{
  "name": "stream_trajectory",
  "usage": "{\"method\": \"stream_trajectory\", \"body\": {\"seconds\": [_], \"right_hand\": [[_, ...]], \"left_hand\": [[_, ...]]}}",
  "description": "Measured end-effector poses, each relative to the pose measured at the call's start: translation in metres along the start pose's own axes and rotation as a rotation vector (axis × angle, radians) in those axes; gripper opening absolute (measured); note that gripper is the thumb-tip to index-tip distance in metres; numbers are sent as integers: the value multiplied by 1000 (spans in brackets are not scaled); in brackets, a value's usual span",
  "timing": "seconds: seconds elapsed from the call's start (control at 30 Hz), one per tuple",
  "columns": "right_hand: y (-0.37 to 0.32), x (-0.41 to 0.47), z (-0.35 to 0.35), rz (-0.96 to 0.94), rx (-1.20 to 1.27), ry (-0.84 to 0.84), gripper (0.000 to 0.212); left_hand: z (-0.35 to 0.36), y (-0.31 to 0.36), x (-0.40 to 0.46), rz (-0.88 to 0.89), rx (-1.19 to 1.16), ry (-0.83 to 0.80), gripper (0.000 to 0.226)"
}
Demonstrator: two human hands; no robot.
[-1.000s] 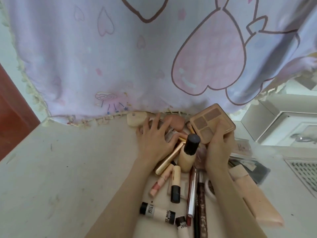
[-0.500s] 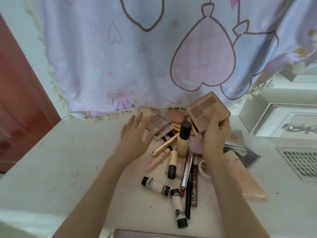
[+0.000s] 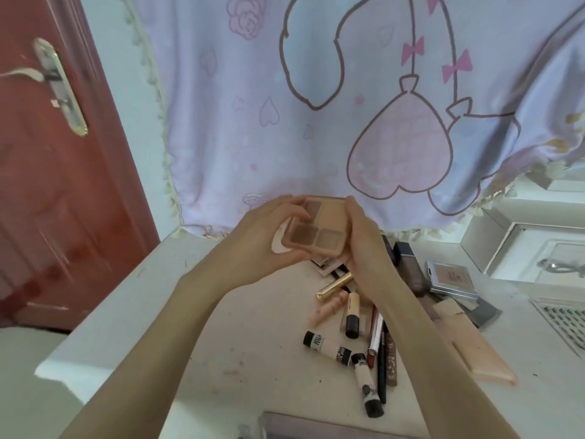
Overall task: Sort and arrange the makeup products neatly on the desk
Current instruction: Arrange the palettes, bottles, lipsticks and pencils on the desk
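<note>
Holding the eyeshadow palette between both hands, you have it lifted above the table, in front of the curtain's lower edge. In the head view, your left hand curls round the palette's left side, fingertips on its far edge and thumb under the near edge. Your right hand wraps the right side, so each grip is pinching the palette. The palette tilts toward you and shows brown and beige pans.

Below your right wrist lies the heap of makeup on the table. A gold tube lies slanted just under the palette, and a pale pink tube sits beside it. A beige concealer with a black cap lies next to those. Nearer you, two white tubes with black caps lie end to end, touching, and a bundle of slim pencils runs alongside them. A peach flat case rests to the right of your forearm. Further right, a silver compact lies near a dark bottle.

Behind everything hangs a lilac curtain printed with pink hearts. A red door with a metal handle stands at the left. A white drawer unit is at the right edge.
</note>
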State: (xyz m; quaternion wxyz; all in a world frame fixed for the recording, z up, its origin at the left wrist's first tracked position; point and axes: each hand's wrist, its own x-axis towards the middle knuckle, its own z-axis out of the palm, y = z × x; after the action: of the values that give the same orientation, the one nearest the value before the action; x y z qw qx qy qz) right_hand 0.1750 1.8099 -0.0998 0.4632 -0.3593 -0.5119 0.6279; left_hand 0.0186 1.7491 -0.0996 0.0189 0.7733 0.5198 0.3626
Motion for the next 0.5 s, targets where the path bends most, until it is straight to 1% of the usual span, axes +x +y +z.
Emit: {"method": "stream_trajectory", "body": {"seconds": [0.07, 0.13, 0.17, 0.23, 0.27, 0.33, 0.37, 0.5], "right_hand": [[4, -5, 10, 72, 133, -164, 57], [12, -8, 19, 91, 203, -319, 58], [18, -8, 23, 94, 221, -386, 60], [25, -7, 32, 103, 209, -487, 80], [28, -9, 36, 105, 205, -518, 78], [34, -10, 41, 116, 225, -535, 54], [36, -10, 42, 126, 239, -529, 47], [45, -12, 47, 167, 281, -502, 42]], "left_hand": [[-10, -6, -12, -65, -7, 9, 60], [-18, -8, -23, -109, -49, 22, 63], [-21, -9, -27, -112, -64, 27, 59], [-26, -12, -35, -141, -55, 42, 53], [-27, -12, -38, -174, -46, 47, 52], [-28, -13, -44, -229, -25, 41, 53], [-28, -13, -47, -247, -29, 31, 53], [-29, -10, -56, -324, -153, -12, 47]]}}
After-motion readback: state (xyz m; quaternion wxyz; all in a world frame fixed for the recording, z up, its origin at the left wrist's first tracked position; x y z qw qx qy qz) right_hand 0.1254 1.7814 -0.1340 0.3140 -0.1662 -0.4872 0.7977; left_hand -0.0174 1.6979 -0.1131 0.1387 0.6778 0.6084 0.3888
